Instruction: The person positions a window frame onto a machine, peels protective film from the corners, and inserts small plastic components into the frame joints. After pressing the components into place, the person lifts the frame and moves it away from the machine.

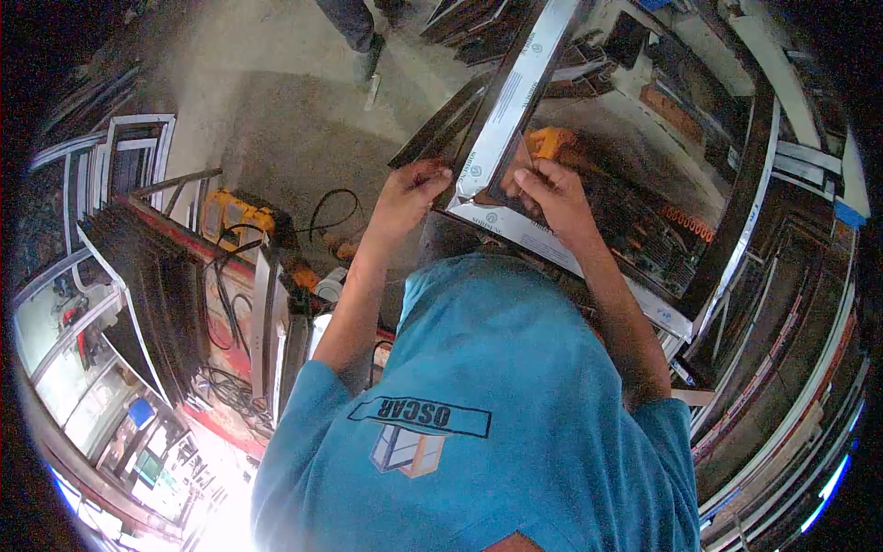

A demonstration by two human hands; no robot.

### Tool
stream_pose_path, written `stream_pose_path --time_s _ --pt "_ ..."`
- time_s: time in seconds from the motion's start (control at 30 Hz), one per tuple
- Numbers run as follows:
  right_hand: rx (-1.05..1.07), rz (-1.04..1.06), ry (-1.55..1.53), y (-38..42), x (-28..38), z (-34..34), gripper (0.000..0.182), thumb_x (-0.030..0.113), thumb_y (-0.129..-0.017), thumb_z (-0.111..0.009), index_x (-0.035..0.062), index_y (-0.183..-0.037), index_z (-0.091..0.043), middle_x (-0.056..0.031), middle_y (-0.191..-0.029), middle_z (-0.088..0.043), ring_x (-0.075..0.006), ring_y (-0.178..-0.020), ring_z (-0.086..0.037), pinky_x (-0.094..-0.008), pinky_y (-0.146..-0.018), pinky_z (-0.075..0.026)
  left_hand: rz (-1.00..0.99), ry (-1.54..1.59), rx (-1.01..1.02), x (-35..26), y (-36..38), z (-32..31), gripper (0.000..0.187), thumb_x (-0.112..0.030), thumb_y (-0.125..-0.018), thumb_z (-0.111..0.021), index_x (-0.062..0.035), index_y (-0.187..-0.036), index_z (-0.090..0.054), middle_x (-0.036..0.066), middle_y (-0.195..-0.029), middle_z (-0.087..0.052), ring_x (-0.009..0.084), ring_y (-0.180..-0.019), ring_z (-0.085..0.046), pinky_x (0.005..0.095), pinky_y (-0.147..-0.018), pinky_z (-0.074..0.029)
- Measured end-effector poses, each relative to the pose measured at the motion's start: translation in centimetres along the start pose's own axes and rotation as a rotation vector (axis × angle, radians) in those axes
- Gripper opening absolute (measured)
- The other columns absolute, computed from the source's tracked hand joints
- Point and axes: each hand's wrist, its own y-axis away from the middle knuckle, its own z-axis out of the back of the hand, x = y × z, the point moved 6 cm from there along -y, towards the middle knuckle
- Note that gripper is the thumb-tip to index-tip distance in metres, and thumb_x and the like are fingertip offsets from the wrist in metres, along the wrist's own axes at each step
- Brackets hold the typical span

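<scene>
A metal window frame with dark edges and printed white protective film lies in front of my body, its near corner between my hands. My left hand is closed at the outer dark edge of the frame, thumb and fingers pinched on it beside the corner. Across the profile, my right hand is closed with bent fingers at the inner edge. What its fingertips hold is too small to make out. The near bar of the frame passes under my right wrist.
Yellow power tools with black cables stand on the left, and another yellow tool shows through the frame's opening. Long profiles are stacked at the right. Finished-looking frames lean at the left. A person's leg is at the top.
</scene>
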Motion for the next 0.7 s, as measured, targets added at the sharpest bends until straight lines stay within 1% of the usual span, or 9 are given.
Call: stream_pose_path --time_s 0.1,0.2,0.3,0.4,0.5,0.6,0.7 --pt "-0.020 -0.018 -0.033 0.2 0.3 -0.1 0.019 0.022 -0.094 -0.060 0.0035 -0.097 -0.066 0.0000 -0.079 -0.065 -0.0040 -0.062 -0.049 -0.0204 -0.054 -0.038 -0.080 0.109 0.049 0.5 -0.6 -0.4 0.030 -0.026 -0.089 -0.066 0.0000 -0.103 -0.068 0.003 -0.086 -0.066 0.0100 -0.074 -0.053 0.0264 -0.066 -0.041" --pt "-0.001 -0.037 -0.019 0.3 0.4 0.0 0.019 0.021 -0.094 -0.060 0.0036 -0.097 -0.066 -0.0001 -0.079 -0.065 -0.0041 -0.061 -0.048 -0.0203 -0.054 -0.038 -0.080 0.131 0.036 0.3 -0.3 -0.4 0.030 -0.026 -0.089 -0.066 0.0008 -0.103 -0.068 0.003 -0.086 -0.066 0.0098 -0.075 -0.053 0.0261 -0.068 -0.042" --pt "-0.035 0.017 0.018 0.1 0.3 0.0 0.023 0.025 -0.093 -0.062 0.0027 -0.087 -0.066 -0.0013 -0.075 -0.066 -0.0078 -0.061 -0.053 -0.0244 -0.054 -0.043 -0.021 -0.034 0.071 0.0 -0.2 0.0 0.039 -0.037 -0.087 -0.069 -0.0035 -0.107 -0.068 0.002 -0.092 -0.067 0.0122 -0.082 -0.059 0.0268 -0.071 -0.045" --pt "-0.029 -0.006 -0.030 0.4 0.8 -0.2 0.023 0.026 -0.093 -0.062 0.0035 -0.089 -0.066 -0.0011 -0.076 -0.066 -0.0077 -0.061 -0.053 -0.0248 -0.055 -0.043 -0.050 0.054 0.057 0.2 -0.2 -0.2 0.030 -0.026 -0.090 -0.066 0.0017 -0.103 -0.068 0.004 -0.089 -0.068 0.0101 -0.080 -0.056 0.0257 -0.073 -0.044" --pt "-0.029 -0.023 0.072 0.1 0.0 0.2 0.022 0.026 -0.093 -0.061 0.0044 -0.092 -0.066 -0.0004 -0.076 -0.066 -0.0077 -0.062 -0.054 -0.0251 -0.056 -0.044 -0.119 0.097 0.051 0.4 -0.3 -0.2 0.030 -0.025 -0.090 -0.066 0.0014 -0.103 -0.068 0.004 -0.090 -0.068 0.0101 -0.082 -0.056 0.0263 -0.075 -0.045" --pt "-0.010 0.020 0.031 0.1 0.0 -0.1 0.022 0.026 -0.094 -0.061 0.0048 -0.094 -0.066 0.0001 -0.078 -0.066 -0.0079 -0.063 -0.054 -0.0255 -0.058 -0.045 -0.047 0.053 0.064 0.9 -0.5 -0.2 0.029 -0.024 -0.090 -0.066 0.0014 -0.104 -0.067 0.004 -0.091 -0.068 0.0108 -0.084 -0.057 0.0270 -0.076 -0.045" --pt "-0.009 -0.002 0.020 0.6 0.9 -0.1 0.023 0.027 -0.094 -0.061 0.0046 -0.094 -0.066 0.0004 -0.078 -0.066 -0.0071 -0.062 -0.053 -0.0243 -0.057 -0.045 -0.052 0.145 0.038 -1.0 0.5 -0.1 0.029 -0.023 -0.090 -0.065 0.0019 -0.106 -0.067 0.003 -0.093 -0.067 0.0116 -0.084 -0.057 0.0274 -0.078 -0.045"
